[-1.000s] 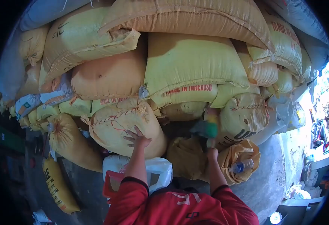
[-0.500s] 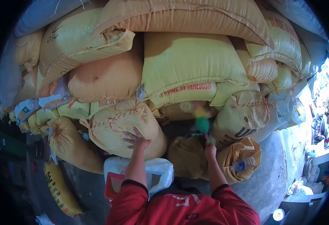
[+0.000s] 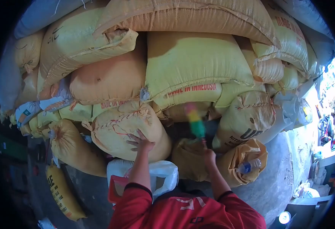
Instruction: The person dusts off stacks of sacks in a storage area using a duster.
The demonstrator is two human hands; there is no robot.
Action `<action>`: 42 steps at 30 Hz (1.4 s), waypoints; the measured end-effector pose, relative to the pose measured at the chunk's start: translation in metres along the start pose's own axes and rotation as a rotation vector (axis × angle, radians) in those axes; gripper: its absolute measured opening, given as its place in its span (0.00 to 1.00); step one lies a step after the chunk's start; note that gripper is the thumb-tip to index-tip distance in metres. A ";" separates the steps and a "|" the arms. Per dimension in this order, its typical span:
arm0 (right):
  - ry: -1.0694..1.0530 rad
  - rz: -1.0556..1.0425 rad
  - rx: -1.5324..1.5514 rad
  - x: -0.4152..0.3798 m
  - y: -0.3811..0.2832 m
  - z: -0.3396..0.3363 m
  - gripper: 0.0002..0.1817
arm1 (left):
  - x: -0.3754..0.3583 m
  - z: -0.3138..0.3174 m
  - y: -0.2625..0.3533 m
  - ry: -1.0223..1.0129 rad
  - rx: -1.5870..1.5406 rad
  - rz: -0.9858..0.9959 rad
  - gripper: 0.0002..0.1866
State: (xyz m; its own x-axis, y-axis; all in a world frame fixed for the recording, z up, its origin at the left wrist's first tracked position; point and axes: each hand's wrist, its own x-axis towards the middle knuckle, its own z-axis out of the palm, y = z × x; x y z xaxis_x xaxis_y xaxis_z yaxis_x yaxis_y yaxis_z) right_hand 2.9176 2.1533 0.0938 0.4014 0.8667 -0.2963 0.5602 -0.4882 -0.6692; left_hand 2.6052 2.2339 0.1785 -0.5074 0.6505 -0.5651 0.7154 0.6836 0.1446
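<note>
My left hand (image 3: pixel 142 144) lies with fingers spread on the top of a plump tan sack (image 3: pixel 112 139), its mouth stitched with red cord. In my right hand (image 3: pixel 210 157) is the thin handle of a multicoloured duster (image 3: pixel 196 124), its head green, yellow and pink and blurred by motion. The duster points up and away over a dark gap between sacks. Below it, close to my right hand, sits a brown sack (image 3: pixel 186 160). A tied sack with dark print (image 3: pixel 244 118) stands just right of the duster.
Large yellow and tan sacks (image 3: pixel 198 57) are piled high ahead. A rolled-open sack (image 3: pixel 226 168) holding a plastic bottle (image 3: pixel 249 166) stands at right. Near my body are a white plastic bag (image 3: pixel 170 173) and a red-edged container (image 3: pixel 113 192). A yellow printed sack (image 3: pixel 62 194) leans at lower left.
The duster and my right hand have shifted slightly left, the duster's head tilting further left. My left hand stays on the tan sack.
</note>
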 end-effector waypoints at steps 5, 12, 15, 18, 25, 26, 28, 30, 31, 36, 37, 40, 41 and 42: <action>0.192 0.118 0.067 0.011 0.008 -0.006 0.20 | 0.000 -0.001 0.001 0.001 -0.010 0.008 0.59; -0.069 -0.189 -0.127 -0.027 -0.011 0.002 0.18 | -0.005 -0.005 0.001 0.004 -0.007 0.013 0.58; 0.138 0.052 0.058 -0.008 0.007 -0.008 0.18 | -0.004 -0.005 0.000 -0.006 -0.015 0.035 0.58; 0.187 0.078 0.039 -0.004 -0.011 -0.022 0.17 | 0.000 0.000 -0.001 -0.004 -0.014 0.033 0.59; -0.167 -0.214 -0.247 -0.046 0.003 0.025 0.18 | 0.004 0.004 -0.006 0.021 -0.033 0.055 0.62; -0.185 -0.155 -0.250 -0.049 0.004 0.027 0.17 | 0.003 0.003 -0.006 0.021 -0.037 0.062 0.62; -0.204 -0.091 -0.250 -0.049 0.011 0.031 0.17 | -0.001 0.000 -0.004 0.016 -0.031 0.051 0.60; -0.251 -0.088 -0.137 -0.045 0.022 0.039 0.19 | -0.002 -0.002 -0.001 0.013 -0.011 0.039 0.59; -0.265 -0.075 -0.131 -0.045 0.018 0.044 0.19 | -0.001 -0.001 -0.002 0.038 -0.018 0.065 0.59; -0.369 0.177 0.463 -0.030 0.003 0.115 0.22 | 0.007 0.022 0.000 0.141 -0.042 0.080 0.59; -0.561 0.291 0.684 -0.036 0.010 0.134 0.23 | 0.011 0.026 -0.001 0.169 -0.019 0.098 0.60; -0.598 0.282 0.525 -0.062 0.093 0.218 0.25 | 0.019 0.035 -0.011 0.217 0.042 0.102 0.62; -0.402 0.111 0.139 -0.063 0.121 0.238 0.27 | 0.020 0.038 -0.011 0.238 0.040 0.123 0.63; -0.530 0.392 0.174 -0.058 0.113 0.221 0.26 | 0.022 0.037 -0.010 0.251 0.054 0.106 0.63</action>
State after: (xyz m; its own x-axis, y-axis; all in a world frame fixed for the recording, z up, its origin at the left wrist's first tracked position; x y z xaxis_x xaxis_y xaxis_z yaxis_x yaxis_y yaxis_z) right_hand 2.7976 2.0708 -0.1146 0.1175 0.5838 -0.8034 0.3034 -0.7914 -0.5307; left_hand 2.6049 2.2285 0.1345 -0.5266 0.7838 -0.3293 0.7919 0.5931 0.1454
